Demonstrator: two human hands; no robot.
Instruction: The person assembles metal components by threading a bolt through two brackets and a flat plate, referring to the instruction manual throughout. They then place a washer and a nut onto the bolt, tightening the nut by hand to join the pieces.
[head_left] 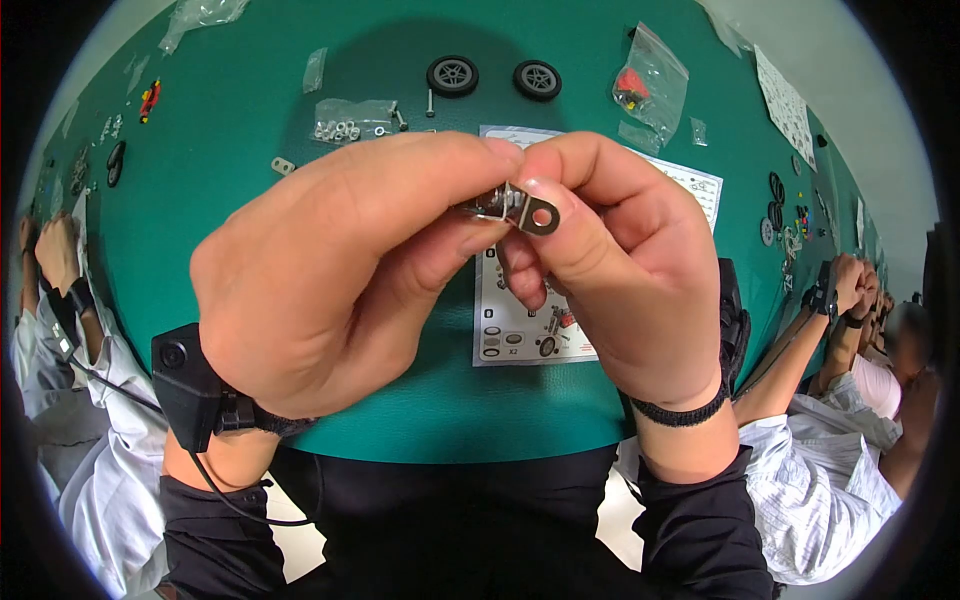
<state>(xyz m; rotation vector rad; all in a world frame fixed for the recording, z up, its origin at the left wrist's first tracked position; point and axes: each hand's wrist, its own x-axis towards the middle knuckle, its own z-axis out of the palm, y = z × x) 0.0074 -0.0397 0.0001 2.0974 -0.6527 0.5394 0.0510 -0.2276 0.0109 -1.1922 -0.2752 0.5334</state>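
Note:
Both my hands meet above the table, pinching a small metal bracket point(541, 217) with a round hole in its rounded end. My left hand point(330, 250) is closed, thumb and forefinger on the shiny metal part point(490, 204) at the bracket's left side; much of that part is hidden by the fingers. My right hand point(630, 240) is closed too, its thumb and forefinger pressed on the bracket beside the hole. Beneath the hands lies a printed instruction sheet point(500, 340) with drawings of parts, partly covered by them.
Two wheels point(453, 76) with black tyres and a bolt point(430, 103) lie at the back. Left of them is a bag of nuts point(345, 128). A clear bag point(655, 85) with red parts lies back right. Other people's hands point(58, 250) rest at both sides of the green table point(240, 120).

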